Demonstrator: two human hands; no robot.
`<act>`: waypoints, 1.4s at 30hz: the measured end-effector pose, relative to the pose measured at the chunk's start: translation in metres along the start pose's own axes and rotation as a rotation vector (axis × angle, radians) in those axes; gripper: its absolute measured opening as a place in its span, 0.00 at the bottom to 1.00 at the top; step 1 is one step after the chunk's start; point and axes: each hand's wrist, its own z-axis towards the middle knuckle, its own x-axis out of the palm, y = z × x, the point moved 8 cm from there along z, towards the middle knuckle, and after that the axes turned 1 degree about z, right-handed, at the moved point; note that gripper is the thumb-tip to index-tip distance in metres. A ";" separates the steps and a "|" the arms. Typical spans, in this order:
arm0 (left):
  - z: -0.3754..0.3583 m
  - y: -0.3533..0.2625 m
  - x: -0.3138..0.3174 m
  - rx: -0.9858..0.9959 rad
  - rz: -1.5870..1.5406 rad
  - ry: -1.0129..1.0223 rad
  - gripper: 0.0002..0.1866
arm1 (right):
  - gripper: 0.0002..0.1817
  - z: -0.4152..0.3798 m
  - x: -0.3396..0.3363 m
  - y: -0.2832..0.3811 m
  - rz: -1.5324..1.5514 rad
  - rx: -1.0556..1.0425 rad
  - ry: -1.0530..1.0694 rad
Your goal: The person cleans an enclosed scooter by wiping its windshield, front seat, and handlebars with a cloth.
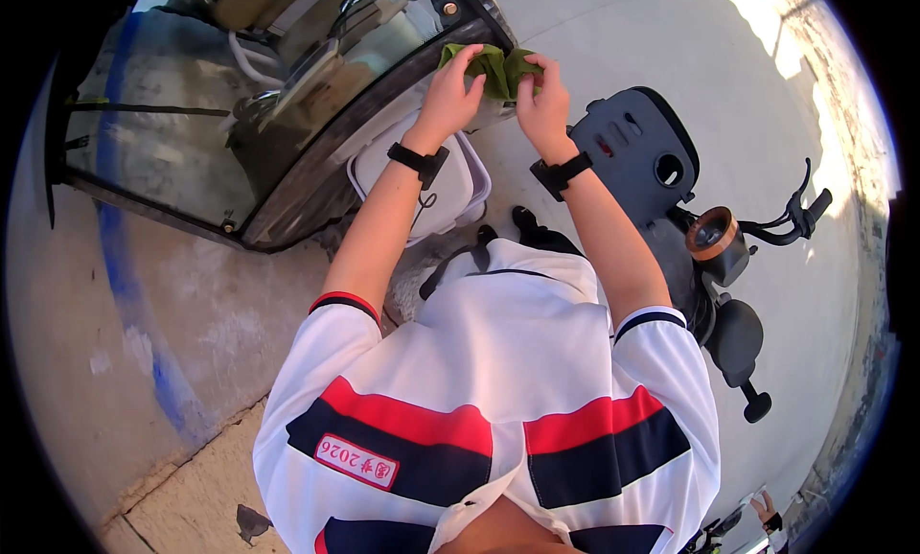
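Observation:
A green cloth (492,67) is stretched between my two hands, out at arm's length. My left hand (448,96) grips its left part, the fingers closed over the fabric. On the other side, my right hand (543,102) pinches the bunched right end. Both hands are beside the corner of a vehicle with a large glass windshield (172,161). Below my left hand is a white tub (450,185), partly covered by my forearm. Black straps with small dark devices circle both wrists.
A dark electric scooter (647,156) stands close on my right, its handlebar (800,214) and mirror reaching outward. A blue painted stripe (120,266) crosses the concrete floor on the left. Part of another person (770,518) shows at the lower right.

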 end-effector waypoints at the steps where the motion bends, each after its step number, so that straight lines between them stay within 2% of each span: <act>1: -0.005 0.002 -0.007 -0.024 0.016 -0.007 0.23 | 0.14 0.001 0.000 0.002 0.006 -0.007 -0.011; 5: -0.037 0.004 -0.041 -0.113 0.057 -0.034 0.23 | 0.14 0.008 0.006 0.008 0.065 -0.026 -0.032; 8: -0.060 0.005 -0.065 -0.164 0.079 -0.079 0.23 | 0.17 0.016 0.021 0.017 0.098 -0.122 0.009; 14: -0.097 0.016 -0.098 -0.177 0.177 -0.151 0.22 | 0.26 -0.004 0.056 0.014 -0.062 -0.182 0.103; 17: -0.108 0.015 -0.111 -0.187 0.203 -0.168 0.21 | 0.28 -0.023 0.074 -0.014 -0.072 -0.041 0.217; 20: -0.118 0.015 -0.124 -0.232 0.201 -0.214 0.21 | 0.30 -0.036 0.083 -0.027 -0.164 -0.112 0.308; 23: -0.128 0.018 -0.133 -0.240 0.213 -0.233 0.20 | 0.32 -0.050 0.091 -0.050 -0.256 0.001 0.467; 26: -0.134 0.018 -0.140 -0.228 0.207 -0.253 0.20 | 0.32 -0.056 0.089 -0.056 -0.235 0.018 0.461; 29: -0.142 0.024 -0.147 -0.250 0.247 -0.240 0.20 | 0.33 -0.042 0.076 -0.010 -0.171 -0.237 0.290; 33: -0.147 0.022 -0.152 -0.251 0.221 -0.260 0.20 | 0.34 -0.025 0.073 0.007 -0.117 -0.225 0.200; 39: -0.151 0.024 -0.157 -0.237 0.216 -0.263 0.20 | 0.34 -0.042 0.098 -0.018 -0.177 -0.116 0.509; 42: -0.154 0.026 -0.161 -0.231 0.207 -0.267 0.20 | 0.35 -0.042 0.097 -0.018 -0.206 -0.157 0.506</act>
